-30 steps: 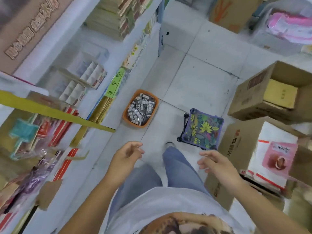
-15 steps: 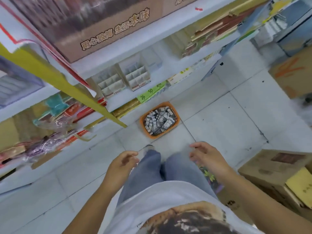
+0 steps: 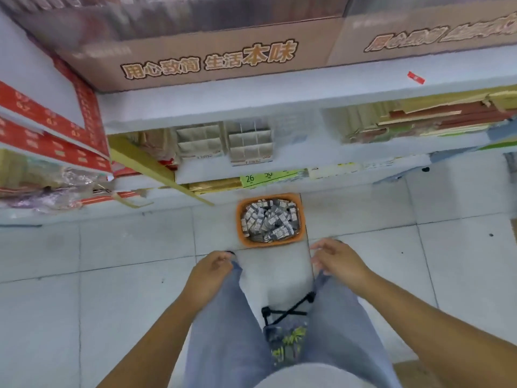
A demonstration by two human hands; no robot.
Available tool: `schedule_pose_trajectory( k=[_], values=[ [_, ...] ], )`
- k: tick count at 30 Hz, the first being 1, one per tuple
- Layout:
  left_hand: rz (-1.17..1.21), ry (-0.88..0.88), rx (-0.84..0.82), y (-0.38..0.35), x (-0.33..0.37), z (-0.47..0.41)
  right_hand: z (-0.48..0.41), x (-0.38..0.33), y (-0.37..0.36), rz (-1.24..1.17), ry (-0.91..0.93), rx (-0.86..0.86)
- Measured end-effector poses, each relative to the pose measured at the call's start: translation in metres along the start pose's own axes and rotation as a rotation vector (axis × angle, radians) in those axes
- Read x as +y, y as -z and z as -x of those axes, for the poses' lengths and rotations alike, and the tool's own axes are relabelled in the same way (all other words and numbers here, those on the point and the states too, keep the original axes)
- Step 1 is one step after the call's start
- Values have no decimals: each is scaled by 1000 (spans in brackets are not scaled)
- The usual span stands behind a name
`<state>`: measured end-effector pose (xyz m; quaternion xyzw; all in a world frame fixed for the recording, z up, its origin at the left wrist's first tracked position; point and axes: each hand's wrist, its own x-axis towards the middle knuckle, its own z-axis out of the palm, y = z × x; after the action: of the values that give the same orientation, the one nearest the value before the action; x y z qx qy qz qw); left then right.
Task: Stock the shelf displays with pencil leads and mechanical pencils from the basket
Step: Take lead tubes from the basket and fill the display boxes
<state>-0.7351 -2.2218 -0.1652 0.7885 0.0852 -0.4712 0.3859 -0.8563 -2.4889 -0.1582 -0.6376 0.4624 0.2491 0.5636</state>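
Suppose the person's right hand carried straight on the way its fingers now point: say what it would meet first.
The right hand points forward and slightly inward, so it would probably first meet the near right corner of the orange basket of small packs. Depth is unclear; it might pass above the rim.

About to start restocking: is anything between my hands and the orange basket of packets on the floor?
Nothing visible. The left hand and right hand are empty, just short of the orange plastic basket, with only bare floor tile between.

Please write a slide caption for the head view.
Both empty hands hover above the orange plastic basket of small packets, below empty cardboard display trays.
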Motion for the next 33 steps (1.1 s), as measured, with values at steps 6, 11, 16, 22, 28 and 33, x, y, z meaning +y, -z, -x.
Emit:
schedule_pose_trajectory(
  k=[6,11,16,22,28,33],
  values=[
    [19,86,-1,-60,-7,-104,-147,18,13,327,74,-132],
    [-26,43,-54,-105,-69,-230,-281,75,-15,404,2,-87],
    [-64,8,-44,-151,-151,-366,-410,156,-59,547,33,-86],
    [-169,-147,-110,-192,-235,-484,-511,241,-96,843,291,36],
    [-393,-378,-60,-211,-277,-522,-538,280,-112,1013,525,211],
    [-503,-469,51,-222,-291,-519,-539,289,-120,987,524,261]
  ],
)
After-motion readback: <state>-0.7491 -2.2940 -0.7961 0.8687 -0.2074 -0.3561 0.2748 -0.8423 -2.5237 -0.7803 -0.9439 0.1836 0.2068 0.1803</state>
